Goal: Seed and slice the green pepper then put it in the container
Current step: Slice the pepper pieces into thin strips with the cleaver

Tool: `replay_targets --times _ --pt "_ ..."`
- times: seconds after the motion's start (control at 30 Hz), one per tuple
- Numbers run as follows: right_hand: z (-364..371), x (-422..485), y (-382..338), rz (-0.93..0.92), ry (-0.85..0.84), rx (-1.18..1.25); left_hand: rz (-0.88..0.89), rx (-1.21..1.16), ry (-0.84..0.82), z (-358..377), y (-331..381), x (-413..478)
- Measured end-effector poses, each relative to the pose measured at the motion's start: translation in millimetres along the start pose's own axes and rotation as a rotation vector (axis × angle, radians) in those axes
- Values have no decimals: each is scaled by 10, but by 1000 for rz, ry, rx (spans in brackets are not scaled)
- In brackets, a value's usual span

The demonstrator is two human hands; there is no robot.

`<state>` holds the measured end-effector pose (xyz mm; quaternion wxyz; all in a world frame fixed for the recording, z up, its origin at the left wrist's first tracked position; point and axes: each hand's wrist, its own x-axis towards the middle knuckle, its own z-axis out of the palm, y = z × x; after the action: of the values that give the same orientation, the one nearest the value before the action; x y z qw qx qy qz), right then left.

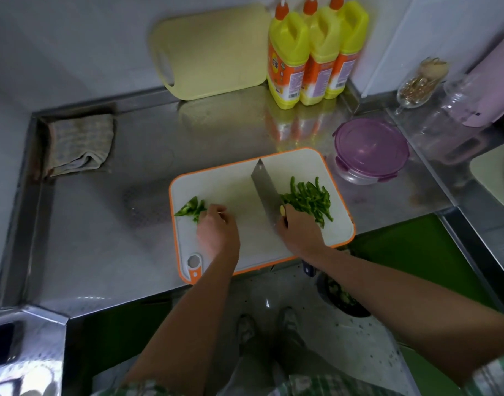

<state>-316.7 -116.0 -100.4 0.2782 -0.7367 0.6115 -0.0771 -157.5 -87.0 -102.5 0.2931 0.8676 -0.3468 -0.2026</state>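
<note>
A white cutting board with an orange rim [239,195] lies on the steel counter. At its left edge lie uncut green pepper pieces [191,209]; my left hand [216,228] curls its fingers onto them. A heap of green pepper strips [308,199] sits on the board's right side. My right hand [298,230] grips the handle of a cleaver [263,190], whose blade stands on the board just left of the strips. A round clear container with a purple lid [370,151], closed, stands beyond the board's right corner.
Three yellow bottles [313,55] and a pale yellow board [210,52] lean at the back wall. A folded cloth [79,144] lies at the left. Glass jars [422,81] stand at the right. A dark bowl with green scraps [340,298] sits below the counter edge.
</note>
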Motion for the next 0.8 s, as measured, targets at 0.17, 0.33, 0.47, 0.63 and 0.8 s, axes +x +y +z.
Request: replay_targets --times 0.17,0.33,0.47,0.63,0.8 --pt "106 -171 -164 -137 -144 -8 -61 120 -7 -128 -100 65" --pt "-2 -39 -2 45 1 -34 -4 175 -77 -195 -176 183" --pt "-10 6 -53 9 -11 11 -4 226 -144 -145 -180 246" --pt "46 -4 -117 14 -65 10 -21 224 -202 -107 -170 287" --pt "18 3 -118 6 -70 39 13 97 -205 -126 -171 289"
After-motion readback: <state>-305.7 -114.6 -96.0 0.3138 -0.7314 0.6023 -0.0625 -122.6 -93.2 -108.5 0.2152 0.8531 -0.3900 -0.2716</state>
